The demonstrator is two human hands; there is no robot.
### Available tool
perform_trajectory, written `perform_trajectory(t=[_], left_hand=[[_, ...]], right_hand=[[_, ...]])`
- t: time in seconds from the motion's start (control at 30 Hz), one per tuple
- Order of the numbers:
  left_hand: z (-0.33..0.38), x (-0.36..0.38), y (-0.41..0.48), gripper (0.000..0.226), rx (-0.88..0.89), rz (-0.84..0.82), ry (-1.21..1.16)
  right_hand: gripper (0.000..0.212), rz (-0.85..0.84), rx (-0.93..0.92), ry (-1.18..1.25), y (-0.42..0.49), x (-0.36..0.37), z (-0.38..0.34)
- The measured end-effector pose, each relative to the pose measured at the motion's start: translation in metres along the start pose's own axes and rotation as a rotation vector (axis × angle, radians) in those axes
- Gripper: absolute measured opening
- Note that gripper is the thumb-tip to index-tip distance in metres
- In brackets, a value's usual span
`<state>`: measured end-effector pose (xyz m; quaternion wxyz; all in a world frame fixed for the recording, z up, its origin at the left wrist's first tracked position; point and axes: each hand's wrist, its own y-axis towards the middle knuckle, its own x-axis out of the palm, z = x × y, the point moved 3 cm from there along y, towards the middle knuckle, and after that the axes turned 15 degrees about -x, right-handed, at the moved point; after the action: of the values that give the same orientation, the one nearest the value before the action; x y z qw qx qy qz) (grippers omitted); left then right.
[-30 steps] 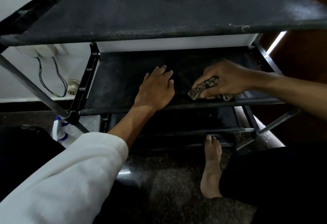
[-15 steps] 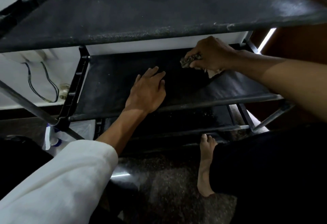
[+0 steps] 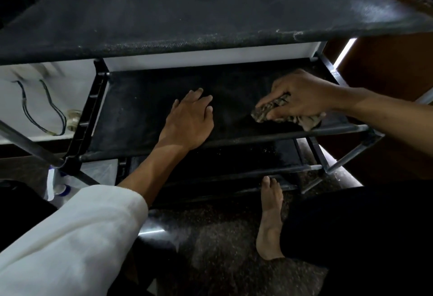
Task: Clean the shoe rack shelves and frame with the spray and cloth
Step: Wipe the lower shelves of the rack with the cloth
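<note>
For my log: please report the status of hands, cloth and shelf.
Left hand flat on middle shelf. Right hand grips cloth on it. No obstruction seen.

Home interior, by the look of it. Fabric-shelf shoe rack [image 3: 187, 14], 3 tiers visible, stands against a plain white wall [image 3: 206, 58]. Polished speckled stone floor [image 3: 222, 253]. 2 loose wires [image 3: 55, 113] hang low on the wall. Bare foot [image 3: 269, 220] on the floor.
</note>
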<state>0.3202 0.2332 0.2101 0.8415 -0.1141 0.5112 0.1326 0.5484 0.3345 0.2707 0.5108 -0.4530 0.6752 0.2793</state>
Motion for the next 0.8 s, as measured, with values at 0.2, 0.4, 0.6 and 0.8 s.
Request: perform_trajectory(t=[0.2,0.4,0.6,0.8], left_hand=[[0.001,-0.001,-0.001,0.046,-0.014,-0.003,-0.009],[-0.001,-0.002,-0.001,0.045,-0.011,0.019,-0.01],[0.0,-0.001,-0.002,0.045,-0.016,0.024,-0.013],[-0.001,-0.002,-0.005,0.046,-0.011,0.044,-0.041]], right_hand=[[0.037,0.216,0.109,-0.307,0.05,-0.01,0.02],[0.038,0.201,0.12,-0.289,0.056,-0.011,0.024],[0.032,-0.084,0.082,-0.027,0.017,-0.007,0.008],[0.033,-0.128,-0.091,0.101,0.019,0.007,-0.029]])
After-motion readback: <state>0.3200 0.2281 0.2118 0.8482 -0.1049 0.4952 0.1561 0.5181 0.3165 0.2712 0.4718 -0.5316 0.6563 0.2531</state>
